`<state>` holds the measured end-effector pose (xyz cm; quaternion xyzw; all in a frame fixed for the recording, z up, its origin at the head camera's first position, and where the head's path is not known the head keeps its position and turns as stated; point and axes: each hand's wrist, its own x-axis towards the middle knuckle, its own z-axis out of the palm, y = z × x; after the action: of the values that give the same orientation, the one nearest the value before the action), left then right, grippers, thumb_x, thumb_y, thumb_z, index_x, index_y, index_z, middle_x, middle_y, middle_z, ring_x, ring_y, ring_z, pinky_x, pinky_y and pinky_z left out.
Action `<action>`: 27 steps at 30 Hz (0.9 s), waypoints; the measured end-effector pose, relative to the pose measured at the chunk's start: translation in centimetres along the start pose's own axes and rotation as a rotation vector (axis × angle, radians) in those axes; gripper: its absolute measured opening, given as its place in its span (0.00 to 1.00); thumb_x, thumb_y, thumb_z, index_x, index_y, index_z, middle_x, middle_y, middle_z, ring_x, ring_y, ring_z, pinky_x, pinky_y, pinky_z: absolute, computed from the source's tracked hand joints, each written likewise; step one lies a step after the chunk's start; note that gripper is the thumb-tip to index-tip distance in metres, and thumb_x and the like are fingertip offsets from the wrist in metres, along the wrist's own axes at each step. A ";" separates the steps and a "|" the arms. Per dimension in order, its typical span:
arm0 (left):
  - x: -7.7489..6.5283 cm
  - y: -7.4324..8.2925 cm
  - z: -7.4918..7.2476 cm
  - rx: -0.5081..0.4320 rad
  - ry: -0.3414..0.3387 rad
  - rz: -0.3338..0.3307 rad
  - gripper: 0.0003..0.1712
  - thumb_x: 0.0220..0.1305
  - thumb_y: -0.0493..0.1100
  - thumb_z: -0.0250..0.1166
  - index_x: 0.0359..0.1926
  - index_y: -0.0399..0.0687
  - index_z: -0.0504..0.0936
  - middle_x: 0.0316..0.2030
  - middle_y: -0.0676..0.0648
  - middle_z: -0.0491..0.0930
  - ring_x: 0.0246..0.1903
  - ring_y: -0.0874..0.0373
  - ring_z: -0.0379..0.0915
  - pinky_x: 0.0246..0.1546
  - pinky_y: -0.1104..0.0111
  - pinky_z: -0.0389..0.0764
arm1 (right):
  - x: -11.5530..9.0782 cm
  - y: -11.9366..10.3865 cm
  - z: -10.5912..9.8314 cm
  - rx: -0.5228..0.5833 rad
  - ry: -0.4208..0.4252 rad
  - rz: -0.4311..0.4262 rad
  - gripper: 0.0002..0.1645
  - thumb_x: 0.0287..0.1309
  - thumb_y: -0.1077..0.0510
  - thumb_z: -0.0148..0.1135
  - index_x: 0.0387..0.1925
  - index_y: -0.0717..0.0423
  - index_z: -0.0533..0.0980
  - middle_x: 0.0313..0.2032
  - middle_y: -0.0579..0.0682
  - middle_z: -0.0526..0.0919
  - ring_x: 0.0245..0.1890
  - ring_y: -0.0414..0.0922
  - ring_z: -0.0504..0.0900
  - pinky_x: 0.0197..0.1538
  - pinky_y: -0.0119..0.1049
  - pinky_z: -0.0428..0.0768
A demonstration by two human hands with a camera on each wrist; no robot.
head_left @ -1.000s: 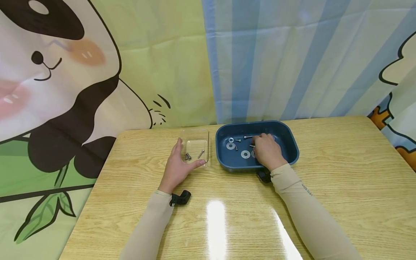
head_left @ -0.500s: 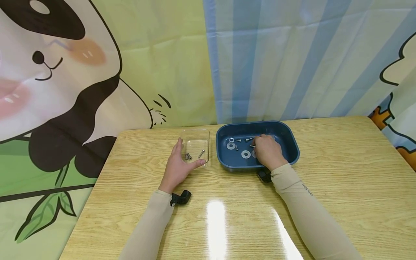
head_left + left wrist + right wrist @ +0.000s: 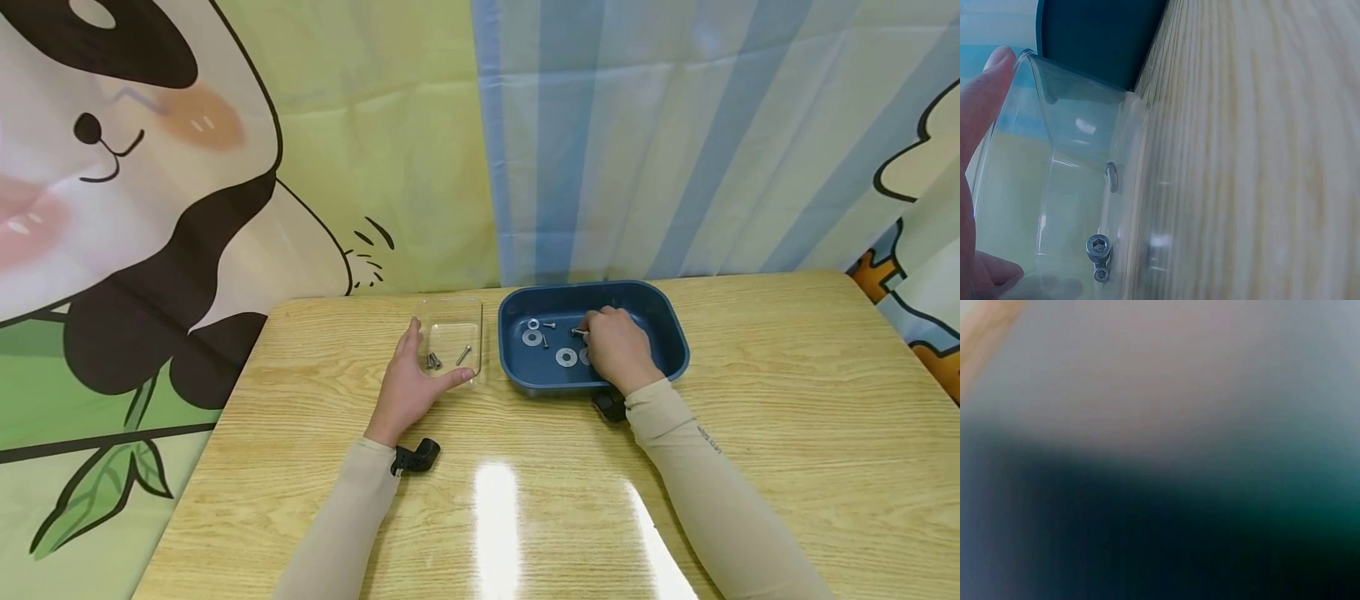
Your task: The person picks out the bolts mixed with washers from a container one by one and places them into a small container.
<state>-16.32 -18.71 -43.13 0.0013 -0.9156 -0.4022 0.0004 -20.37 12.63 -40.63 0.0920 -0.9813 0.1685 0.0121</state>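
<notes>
My left hand spans a clear plastic box, thumb at its near rim and fingers along its left side. In the left wrist view the thumb lies against the box's rim, and metal socket-head screws sit inside. A longer screw lies apart from the others in the box. My right hand reaches into a blue tray, fingers curled, pinching a screw whose end shows past the fingertips. The fingertips themselves are mostly hidden. The right wrist view is a dark blur.
Flat washers, a smaller ring and small screws lie in the blue tray, to the left of the right hand. Box and tray stand side by side near the back edge of the wooden table, before a printed curtain.
The long screw near the right fingertips has been drawn in toward them and now lies at the fingers. My left hand and the box have stayed in place.
</notes>
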 end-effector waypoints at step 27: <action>0.1 -0.2 0.1 -0.012 0.004 0.011 0.79 0.39 0.81 0.70 0.81 0.52 0.39 0.79 0.43 0.47 0.75 0.38 0.47 0.69 0.41 0.57 | -0.3 -0.7 -0.9 0.068 0.090 0.010 0.13 0.70 0.63 0.58 0.50 0.63 0.83 0.46 0.62 0.81 0.51 0.61 0.76 0.49 0.57 0.79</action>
<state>-16.38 -18.82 -43.34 -0.0028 -0.9130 -0.4078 0.0045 -19.92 12.34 -39.54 0.0799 -0.9739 0.2058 0.0522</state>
